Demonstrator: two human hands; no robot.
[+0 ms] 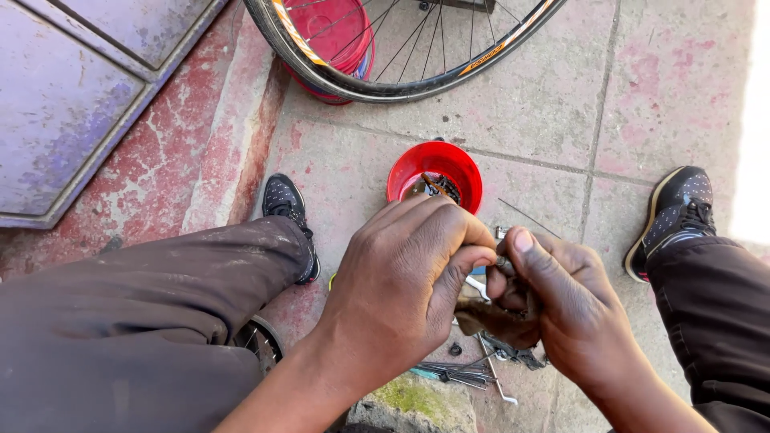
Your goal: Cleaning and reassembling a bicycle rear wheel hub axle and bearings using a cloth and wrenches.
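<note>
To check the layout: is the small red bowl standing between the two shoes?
Yes, the red bowl stands on the pavement between the left shoe and right shoe.

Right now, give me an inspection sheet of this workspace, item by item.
Surface: worn paving slabs, stained reddish, with moss on a stone edge near the person.
Job's things: left hand and right hand pinch a small metal part together over a dirty brown rag.
Clutter: red bowl holding small dark parts; loose spokes and bits on the ground.
Grippers: both hands closed around the part and rag.
Cables: nothing seen.
Surroundings: bicycle wheel standing before a red bucket; purple metal door; the person's two black shoes.
</note>
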